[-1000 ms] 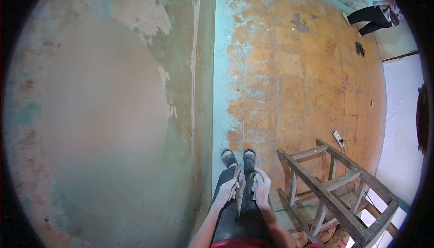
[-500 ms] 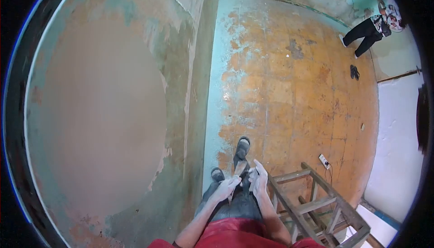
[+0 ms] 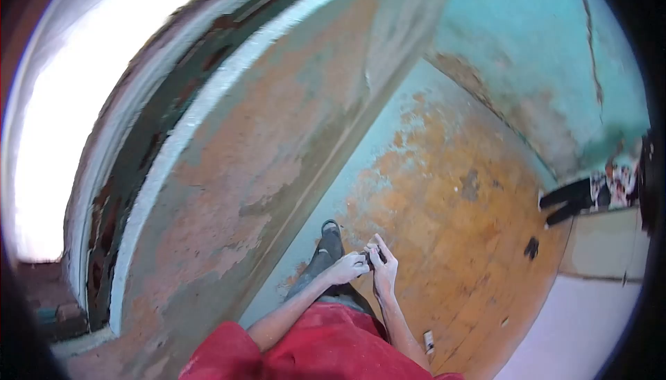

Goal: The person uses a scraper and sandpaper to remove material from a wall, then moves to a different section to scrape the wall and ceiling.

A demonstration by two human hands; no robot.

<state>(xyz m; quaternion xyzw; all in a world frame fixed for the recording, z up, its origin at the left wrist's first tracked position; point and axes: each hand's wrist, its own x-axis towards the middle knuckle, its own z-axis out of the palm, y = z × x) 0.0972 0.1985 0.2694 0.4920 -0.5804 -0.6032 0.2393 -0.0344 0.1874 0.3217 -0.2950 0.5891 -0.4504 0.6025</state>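
My left hand point(image 3: 347, 268), coated in white dust, is closed with its fingers curled in front of my body. A small dark thing point(image 3: 368, 258) shows between the two hands, too small and blurred to name. Close beside it is my right hand point(image 3: 385, 270), also whitened, its index finger stretched upward and its other fingers partly bent near the dark thing. Below the hands are my red shirt point(image 3: 326, 342) and one dark shoe point(image 3: 330, 227).
A patchy plastered wall point(image 3: 277, 172) rises at my left, with a bright opening point(image 3: 76, 102) beyond its white edge. Worn orange floor point(image 3: 444, 241) spreads to the right, holding a power strip point(image 3: 429, 342) and dark sandals point(image 3: 531, 248). Another person point(image 3: 583, 194) stands at far right.
My view has swung and tilted, bringing the bright opening in at left and taking the wooden ladder out of sight. My hands stay close together; my right fingers are now more bent.
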